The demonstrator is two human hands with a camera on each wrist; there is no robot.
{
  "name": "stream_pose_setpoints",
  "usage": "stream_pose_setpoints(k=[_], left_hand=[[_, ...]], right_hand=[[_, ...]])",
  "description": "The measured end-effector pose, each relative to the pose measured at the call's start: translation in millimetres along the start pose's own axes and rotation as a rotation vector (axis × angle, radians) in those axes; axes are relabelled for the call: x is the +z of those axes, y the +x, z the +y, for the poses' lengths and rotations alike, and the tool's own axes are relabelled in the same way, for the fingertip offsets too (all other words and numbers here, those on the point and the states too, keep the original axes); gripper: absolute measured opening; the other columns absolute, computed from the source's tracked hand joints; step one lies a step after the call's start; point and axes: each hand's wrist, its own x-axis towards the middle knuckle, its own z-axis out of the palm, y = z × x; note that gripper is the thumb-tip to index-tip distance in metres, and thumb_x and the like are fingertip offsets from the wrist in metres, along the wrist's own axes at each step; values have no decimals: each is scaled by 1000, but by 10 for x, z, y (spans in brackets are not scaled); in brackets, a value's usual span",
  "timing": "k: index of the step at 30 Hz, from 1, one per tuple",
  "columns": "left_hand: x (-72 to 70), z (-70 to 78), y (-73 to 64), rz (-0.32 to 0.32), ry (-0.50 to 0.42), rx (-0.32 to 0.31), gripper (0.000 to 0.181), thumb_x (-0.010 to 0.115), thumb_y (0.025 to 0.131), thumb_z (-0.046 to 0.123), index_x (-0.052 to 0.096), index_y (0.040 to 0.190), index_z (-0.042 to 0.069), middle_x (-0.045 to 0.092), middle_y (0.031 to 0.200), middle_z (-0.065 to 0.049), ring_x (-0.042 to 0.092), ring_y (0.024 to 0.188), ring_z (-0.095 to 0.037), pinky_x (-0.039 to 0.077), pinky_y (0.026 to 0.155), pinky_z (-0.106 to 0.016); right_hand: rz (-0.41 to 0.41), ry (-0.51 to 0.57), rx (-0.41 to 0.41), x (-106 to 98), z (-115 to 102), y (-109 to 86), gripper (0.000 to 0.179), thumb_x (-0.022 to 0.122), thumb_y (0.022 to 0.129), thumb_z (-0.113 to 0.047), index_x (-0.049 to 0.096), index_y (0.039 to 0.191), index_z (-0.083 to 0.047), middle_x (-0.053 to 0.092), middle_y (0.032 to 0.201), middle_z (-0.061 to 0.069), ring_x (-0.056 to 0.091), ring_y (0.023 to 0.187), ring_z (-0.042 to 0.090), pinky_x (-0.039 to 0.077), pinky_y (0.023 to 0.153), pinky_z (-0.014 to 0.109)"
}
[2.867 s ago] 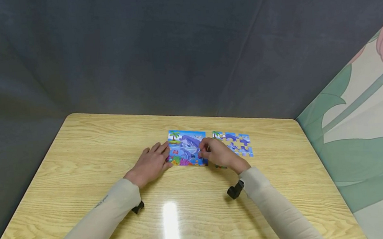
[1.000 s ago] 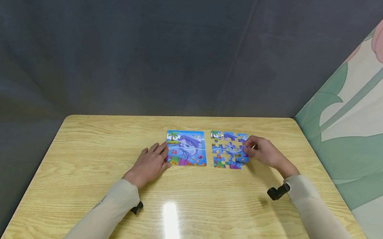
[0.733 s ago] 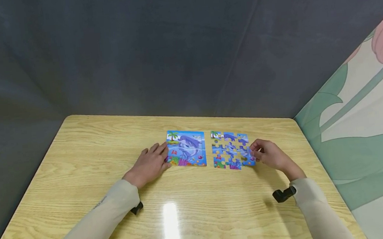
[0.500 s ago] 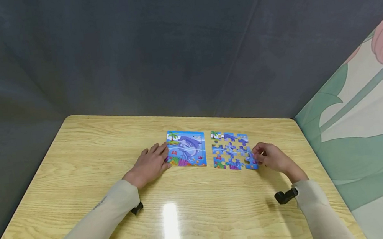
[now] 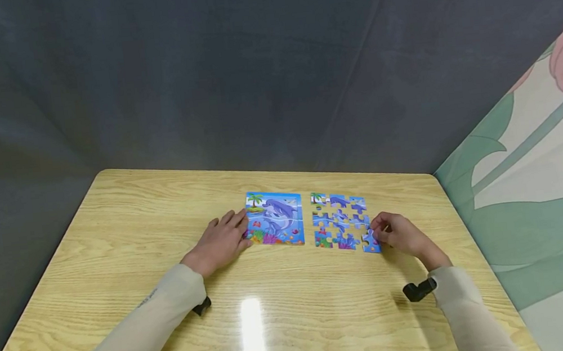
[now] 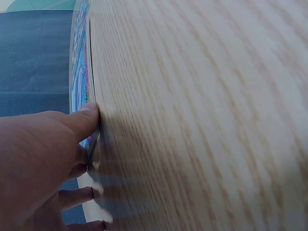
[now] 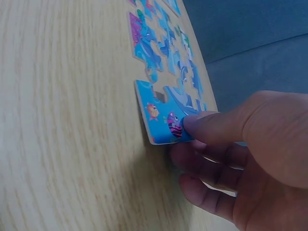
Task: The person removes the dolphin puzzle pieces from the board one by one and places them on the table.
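Note:
My right hand (image 5: 403,235) pinches a blue corner puzzle piece (image 7: 161,114) printed with a striped fish and an orange one, thumb on its face. This jigsaw piece is at the near right corner of a loosely spaced group of dolphin puzzle pieces (image 5: 341,220). To their left lies a dolphin picture board (image 5: 275,218) with a palm tree and coral. My left hand (image 5: 220,242) rests on the table at the board's left edge, fingers extended. In the left wrist view, the thumb (image 6: 85,120) touches the board's near edge.
The wooden table (image 5: 295,321) reaches back to a dark cloth (image 5: 251,76). A wall hanging with a pink flower (image 5: 557,188) borders the table on the right. A gap of bare wood separates the board from the puzzle pieces.
My right hand has gone from the picture board to the right side of the puzzle pieces. Since then it has drawn the corner piece nearer and rightward. The left hand has stayed put.

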Motion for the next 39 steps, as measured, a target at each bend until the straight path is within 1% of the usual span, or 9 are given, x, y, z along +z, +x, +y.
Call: stream_pose_setpoints(k=[10, 15, 18, 25, 31, 35, 39], left_hand=[[5, 6, 5, 6, 10, 4, 68, 47, 114, 43, 33, 167, 2, 23, 179, -15, 25, 164, -43, 31, 127, -69], [8, 12, -8, -2, 7, 0, 69, 47, 114, 44, 32, 168, 3, 22, 179, -14, 24, 165, -43, 30, 128, -69], [14, 12, 0, -2, 8, -1, 68, 47, 114, 44, 32, 168, 3, 22, 179, -14, 24, 165, -42, 30, 128, -69], [18, 11, 13, 0, 21, 1, 68, 47, 114, 44, 32, 167, 3, 22, 179, -14, 25, 165, -43, 30, 128, -68], [17, 13, 18, 3, 13, 5, 68, 48, 114, 43, 33, 167, 3, 23, 179, -14, 26, 164, -43, 30, 128, -69], [53, -15, 33, 28, -9, 9, 68, 49, 114, 43, 34, 167, 3, 24, 178, -14, 26, 164, -44, 30, 127, -70], [69, -33, 3, 48, -28, 7, 68, 51, 113, 43, 36, 166, 3, 25, 178, -15, 26, 164, -44, 29, 128, -70]], right_hand=[[43, -31, 53, 94, 27, 10, 8, 64, 103, 1, 66, 110, 3, 67, 96, 15, 56, 81, 18, 48, 64, 22], [55, -35, 64, 95, 32, 7, 8, 63, 104, 1, 66, 111, 3, 67, 98, 16, 56, 81, 18, 48, 63, 23], [64, -19, 78, 88, 20, 1, 8, 63, 104, 0, 66, 111, 3, 68, 99, 16, 56, 80, 18, 49, 63, 23], [76, -9, 67, 82, 18, -33, 9, 63, 105, -2, 66, 112, 3, 69, 101, 18, 58, 79, 17, 50, 62, 23], [78, -10, 52, 82, 30, -61, 10, 62, 105, -2, 66, 113, 4, 70, 102, 18, 61, 81, 19, 51, 63, 22], [84, -13, 47, 85, 36, -62, 10, 63, 105, -3, 66, 112, 3, 70, 103, 18, 61, 81, 19, 51, 64, 22], [80, -10, 48, 82, 14, -54, 10, 63, 105, -3, 66, 112, 3, 71, 104, 19, 61, 81, 19, 51, 64, 22]])
